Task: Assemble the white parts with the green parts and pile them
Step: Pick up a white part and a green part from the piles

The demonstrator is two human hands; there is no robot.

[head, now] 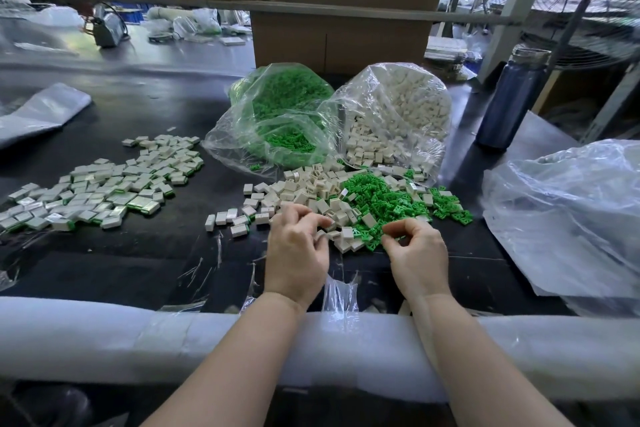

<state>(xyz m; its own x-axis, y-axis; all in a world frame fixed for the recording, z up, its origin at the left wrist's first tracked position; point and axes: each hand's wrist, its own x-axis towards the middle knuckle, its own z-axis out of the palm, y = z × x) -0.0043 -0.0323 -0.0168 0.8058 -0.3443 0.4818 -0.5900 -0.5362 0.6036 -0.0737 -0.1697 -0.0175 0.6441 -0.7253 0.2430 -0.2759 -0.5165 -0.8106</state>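
Note:
Loose white parts [304,191] and loose green parts [384,198] lie heaped together in the middle of the black table. My left hand [298,246] reaches into the near edge of the white heap, its curled fingers around a white part [322,234]. My right hand [417,250] hovers at the near edge of the green heap, thumb and fingers pinched together; what they hold is too small to make out. A wide pile of assembled white-and-green pieces [104,191] spreads at the left.
Two open clear bags stand behind the heaps, one of green parts [284,114], one of white parts [398,111]. A cardboard box [339,42] rises behind them, a dark bottle [512,97] at right, crumpled plastic [568,215] at far right. Foam padding [104,336] lines the near table edge.

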